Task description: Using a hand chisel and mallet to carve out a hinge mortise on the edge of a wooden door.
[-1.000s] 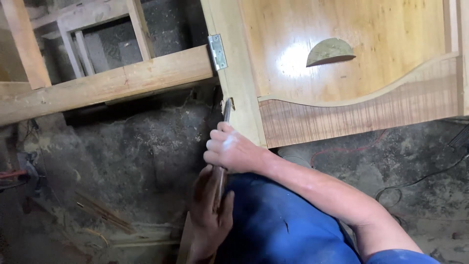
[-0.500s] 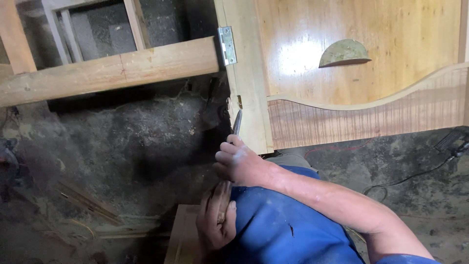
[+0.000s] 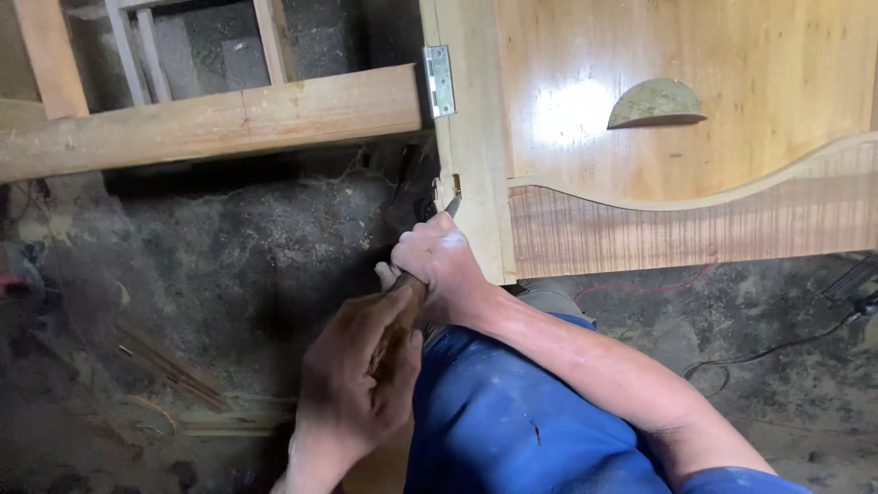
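**Chisel set against the edge of a wooden door panel**

The chisel (image 3: 437,240) runs slantwise up from the person's lap, its metal tip touching the pale upright stile (image 3: 476,155) of the door at a small notch on its left edge. The right hand (image 3: 444,270) is wrapped tight around the tool's upper shaft, fingers fully closed, just below the tip. The left hand (image 3: 361,375) is closed around the wooden handle lower down, thumb lying along it, the two hands nearly touching. Higher on the same stile sits a metal hinge (image 3: 441,80). To the right lies the glossy yellow panel (image 3: 713,55) with a half-round inlay (image 3: 657,102), and under it a curved striped board (image 3: 695,229). A rough timber beam (image 3: 210,123) crosses to the left, over dark dirt ground (image 3: 229,265). Blue trousers (image 3: 512,421) fill the lower middle; a thin cable (image 3: 777,343) trails at the right
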